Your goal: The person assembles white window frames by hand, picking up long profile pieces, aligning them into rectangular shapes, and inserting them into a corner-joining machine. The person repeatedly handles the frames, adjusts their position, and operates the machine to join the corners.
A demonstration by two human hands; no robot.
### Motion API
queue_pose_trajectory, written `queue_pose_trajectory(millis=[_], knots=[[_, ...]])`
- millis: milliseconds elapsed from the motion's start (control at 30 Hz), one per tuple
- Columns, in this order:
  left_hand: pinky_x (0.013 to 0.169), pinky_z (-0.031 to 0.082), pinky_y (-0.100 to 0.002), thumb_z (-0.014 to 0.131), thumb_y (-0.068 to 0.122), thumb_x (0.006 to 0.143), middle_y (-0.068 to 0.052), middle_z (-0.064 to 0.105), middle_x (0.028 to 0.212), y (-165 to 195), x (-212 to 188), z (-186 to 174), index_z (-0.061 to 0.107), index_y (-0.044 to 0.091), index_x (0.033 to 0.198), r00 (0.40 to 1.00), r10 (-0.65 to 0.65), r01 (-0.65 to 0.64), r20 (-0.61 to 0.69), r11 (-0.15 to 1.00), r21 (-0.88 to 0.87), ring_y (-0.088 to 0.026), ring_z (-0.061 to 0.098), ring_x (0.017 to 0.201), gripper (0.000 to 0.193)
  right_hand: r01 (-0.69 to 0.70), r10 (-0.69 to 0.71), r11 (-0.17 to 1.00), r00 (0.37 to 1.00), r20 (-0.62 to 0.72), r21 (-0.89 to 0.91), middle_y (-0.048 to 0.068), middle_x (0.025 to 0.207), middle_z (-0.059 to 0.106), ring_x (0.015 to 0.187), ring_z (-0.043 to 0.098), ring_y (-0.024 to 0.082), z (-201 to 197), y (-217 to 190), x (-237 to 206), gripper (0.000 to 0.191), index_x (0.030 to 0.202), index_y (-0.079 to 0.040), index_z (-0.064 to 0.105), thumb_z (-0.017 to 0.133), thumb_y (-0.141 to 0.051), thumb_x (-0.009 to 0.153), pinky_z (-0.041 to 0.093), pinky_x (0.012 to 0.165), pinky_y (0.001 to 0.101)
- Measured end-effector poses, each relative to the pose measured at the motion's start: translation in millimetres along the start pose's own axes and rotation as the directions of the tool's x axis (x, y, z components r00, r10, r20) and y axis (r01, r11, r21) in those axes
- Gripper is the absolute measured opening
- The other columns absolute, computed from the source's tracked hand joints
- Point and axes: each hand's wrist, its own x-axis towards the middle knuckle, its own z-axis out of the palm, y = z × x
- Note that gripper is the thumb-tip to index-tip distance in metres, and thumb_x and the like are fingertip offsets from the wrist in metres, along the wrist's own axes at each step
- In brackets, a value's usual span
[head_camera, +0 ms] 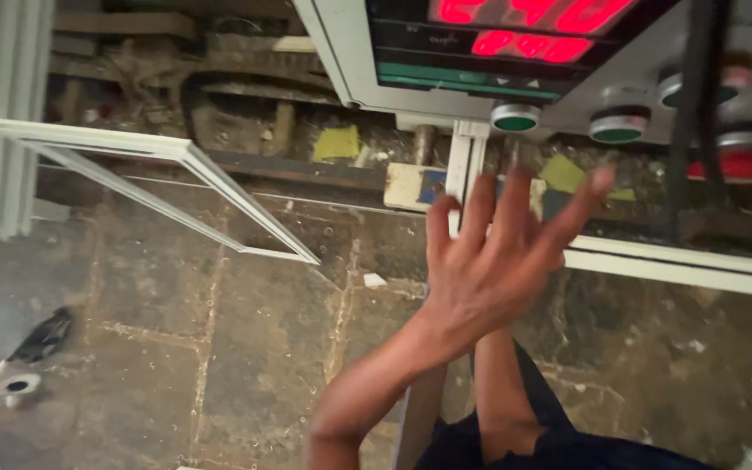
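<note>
My left hand (pixel 489 261) is raised at mid-frame, its back towards me, fingers and thumb spread, holding nothing. Its forearm comes up from the bottom left. My right forearm (pixel 502 383), in a dark sleeve, rises behind it, and the right hand itself is hidden behind the left hand. Just past the fingertips stands a short upright white frame profile (pixel 465 152). A long white profile (pixel 681 264) runs off to the right. Above hangs a machine control panel (pixel 393 61) with a red digit display and round green buttons (pixel 515 117).
An angled white window frame (pixel 180 155) lies at the left over a dirty stone floor (pixel 219 339). A red button (pixel 741 165) and a black upright bar (pixel 696 104) are at the right. A dark object (pixel 41 338) and a small round white piece (pixel 17 385) lie bottom left.
</note>
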Motion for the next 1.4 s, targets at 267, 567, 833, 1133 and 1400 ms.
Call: queue_pose_trajectory(millis=[267, 567, 833, 1133, 1400], knots=[[0.108, 0.039, -0.054, 0.068, 0.03, 0.095, -0.022, 0.057, 0.14, 8, -157, 30, 0.044, 0.011, 0.152, 0.796, -0.333, 0.369, 0.506, 0.929, 0.031, -0.04, 0.052, 0.129, 0.065, -0.016, 0.015, 1.0, 0.999, 0.03, 0.008, 0.003, 0.07, 0.057, 0.074, 0.051, 0.024, 4, 13, 25, 0.035, 0.068, -0.013, 0.057, 0.062, -0.011, 0.102, 0.028, 0.085, 0.0403], [0.118, 0.026, -0.053, 0.082, 0.045, 0.08, -0.031, 0.035, 0.156, 19, -280, 10, 0.023, -0.005, 0.154, 0.278, -0.618, 0.741, 0.736, 0.625, 0.245, -0.045, 0.031, 0.147, 0.107, -0.032, 0.033, 0.999, 0.998, -0.06, 0.015, 0.002, 0.058, 0.045, 0.067, 0.047, 0.024, 17, 18, 19, 0.044, 0.061, -0.015, 0.048, 0.063, -0.013, 0.102, 0.027, 0.084, 0.0401], [0.115, 0.035, -0.047, 0.082, 0.043, 0.08, -0.029, 0.044, 0.151, 25, -283, 9, 0.034, -0.001, 0.152, 0.228, -0.699, 0.801, 0.677, 0.53, 0.278, -0.044, 0.044, 0.138, 0.097, -0.053, 0.056, 0.993, 0.998, -0.022, 0.109, 0.006, 0.065, 0.055, 0.069, 0.05, 0.027, 13, 21, 17, 0.04, 0.065, -0.01, 0.051, 0.063, -0.011, 0.102, 0.034, 0.089, 0.0415], [0.11, 0.041, -0.046, 0.071, 0.038, 0.091, -0.022, 0.054, 0.146, 59, -301, -26, 0.047, 0.005, 0.146, 0.18, -0.866, 0.894, 0.466, 0.342, 0.289, -0.041, 0.049, 0.135, 0.069, -0.082, 0.085, 0.996, 0.993, 0.084, -0.034, 0.003, 0.068, 0.051, 0.071, 0.051, 0.026, 7, 17, 19, 0.036, 0.065, -0.013, 0.05, 0.068, -0.008, 0.096, 0.031, 0.079, 0.0447], [0.106, 0.044, -0.048, 0.07, 0.033, 0.091, -0.025, 0.06, 0.138, 153, -285, -32, 0.052, 0.004, 0.143, 0.379, -0.897, 0.829, 0.228, 0.439, 0.348, -0.041, 0.055, 0.128, 0.061, -0.229, 0.208, 0.971, 0.951, 0.231, 0.068, 0.003, 0.082, 0.056, 0.088, 0.057, 0.026, -10, 37, 26, 0.021, 0.074, -0.018, 0.06, 0.074, -0.023, 0.09, 0.033, 0.084, 0.0481]])
